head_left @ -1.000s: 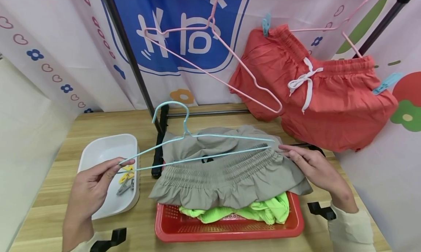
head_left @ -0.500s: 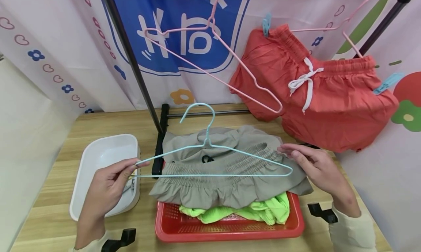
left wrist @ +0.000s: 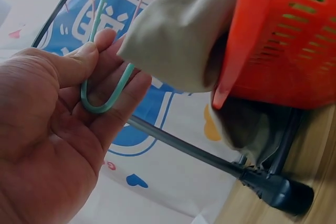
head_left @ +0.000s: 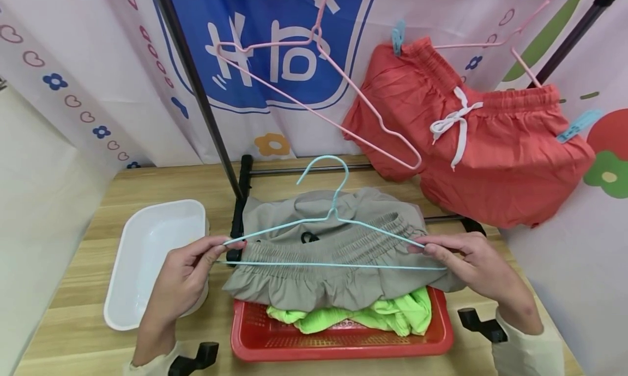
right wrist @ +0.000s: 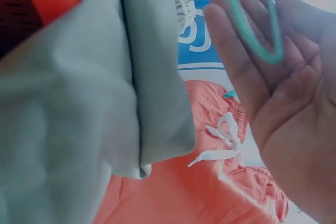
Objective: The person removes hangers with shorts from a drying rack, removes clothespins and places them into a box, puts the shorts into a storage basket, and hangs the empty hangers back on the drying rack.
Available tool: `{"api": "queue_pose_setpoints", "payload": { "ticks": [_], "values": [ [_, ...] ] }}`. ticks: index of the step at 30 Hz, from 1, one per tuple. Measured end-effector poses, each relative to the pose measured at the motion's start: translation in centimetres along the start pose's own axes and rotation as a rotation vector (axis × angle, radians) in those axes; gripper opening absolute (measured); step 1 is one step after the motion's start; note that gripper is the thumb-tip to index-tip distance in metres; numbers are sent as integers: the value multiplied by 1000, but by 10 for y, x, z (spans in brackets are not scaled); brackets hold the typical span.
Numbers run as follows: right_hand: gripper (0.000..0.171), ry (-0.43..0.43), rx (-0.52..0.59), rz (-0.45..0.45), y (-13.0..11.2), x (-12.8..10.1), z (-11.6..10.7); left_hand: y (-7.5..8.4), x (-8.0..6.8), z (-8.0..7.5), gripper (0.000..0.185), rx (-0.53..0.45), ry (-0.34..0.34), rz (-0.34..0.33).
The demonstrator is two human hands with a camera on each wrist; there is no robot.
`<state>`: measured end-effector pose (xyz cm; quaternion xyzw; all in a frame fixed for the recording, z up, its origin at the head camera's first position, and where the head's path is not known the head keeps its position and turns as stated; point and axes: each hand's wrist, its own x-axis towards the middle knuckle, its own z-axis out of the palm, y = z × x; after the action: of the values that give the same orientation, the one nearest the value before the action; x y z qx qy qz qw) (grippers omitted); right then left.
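Observation:
A light blue clothes hanger (head_left: 294, 264) is held level by its two ends, hook upward, above a pair of grey shorts (head_left: 294, 289). My left hand (head_left: 182, 278) pinches the hanger's left end between thumb and fingers; in the left wrist view, its rounded corner (left wrist: 97, 109) lies across the fingers. At the other end, my right hand (head_left: 478, 264) has thumb and fingers on the hanger. The right wrist view shows that corner (right wrist: 273, 59) against the palm side. The shorts, with a gathered elastic waistband, lie over a red basket (head_left: 343, 354) and partly hide it.
Bright green cloth (head_left: 407, 310) lies in the basket. A white tray (head_left: 120, 289) stands left, partly behind my left hand. Behind, a black rack (head_left: 196, 87) bears a pink hanger (head_left: 363, 95) and red shorts (head_left: 500, 174) held by blue clothespins (head_left: 579, 125).
The blue hanger has shifted right and swung to face me squarely, my left hand moving with it. My right hand, earlier beside its end, now takes hold of it.

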<state>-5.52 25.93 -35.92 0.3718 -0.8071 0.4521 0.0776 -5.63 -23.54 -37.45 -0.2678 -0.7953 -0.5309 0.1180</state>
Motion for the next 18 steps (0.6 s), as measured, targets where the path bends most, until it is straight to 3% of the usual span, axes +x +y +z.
{"api": "queue_pose_setpoints", "payload": {
  "ticks": [7, 11, 18],
  "values": [
    [42, 48, 114, 9, 5, -6, 3, -3, 4, 6, 31, -43, 8, -3],
    [34, 103, 227, -2, 7, -10, 3, -7, 5, 10, 30, -73, -29, -8],
    [22, 199, 312, -39, 8, -21, -5, -11, 3, 13, 33, -43, -78, -46]
  ]
}}
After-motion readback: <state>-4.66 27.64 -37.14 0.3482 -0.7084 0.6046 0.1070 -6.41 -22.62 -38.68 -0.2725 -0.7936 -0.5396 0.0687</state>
